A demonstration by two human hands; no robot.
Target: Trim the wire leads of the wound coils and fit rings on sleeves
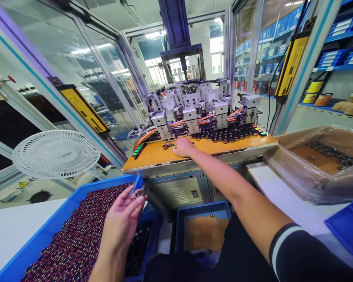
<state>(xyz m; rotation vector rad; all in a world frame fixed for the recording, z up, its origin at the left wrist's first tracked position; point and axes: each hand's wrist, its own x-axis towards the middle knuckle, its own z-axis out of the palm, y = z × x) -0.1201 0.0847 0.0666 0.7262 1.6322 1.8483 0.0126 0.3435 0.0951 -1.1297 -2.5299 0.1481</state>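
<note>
In the head view, the left hand (pixel 120 215), left of centre in the lower half, pinches a small metal part (pixel 140 192) between thumb and fingertips, its other fingers loosely curled. The part is above the near right corner of a blue bin (pixel 139 181) filled with small dark-red pieces (pixel 76 235).

The right hand (pixel 184 147), at mid-frame, reaches to the orange worktop (pixel 153 156), fingers bent; whether it grips anything cannot be told. Just left of its fingertips lies a small round part (pixel 165 147). Metal fixtures (pixel 191 119) stand behind it, and dark round parts (pixel 223 135) crowd the worktop to its right. A white fan (pixel 55 154) is at the left.
</note>
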